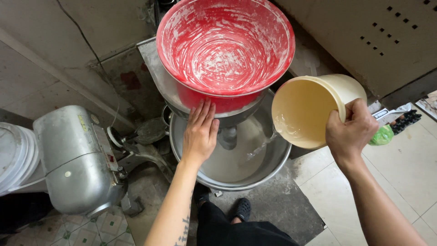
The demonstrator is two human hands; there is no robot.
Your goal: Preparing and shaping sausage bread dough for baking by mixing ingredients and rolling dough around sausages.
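My right hand [350, 132] grips the rim of a cream plastic bucket [314, 107], tipped on its side so water streams from its lip into a large steel mixing bowl [268, 171] below. Whitish liquid lies in that bowl. My left hand [200, 130] rests flat, fingers together, against the lower side of a red plastic basin [225, 45] streaked with white flour. The basin sits on top of the steel machine head above the bowl.
A grey metal motor housing [75, 159] stands at the left, with white lids [13, 152] stacked beside it. A stained wall is behind. A green bag [382, 135] and a dark tool [406, 120] lie at the right on the tiled floor. My foot in a black shoe [242, 208] shows below the bowl.
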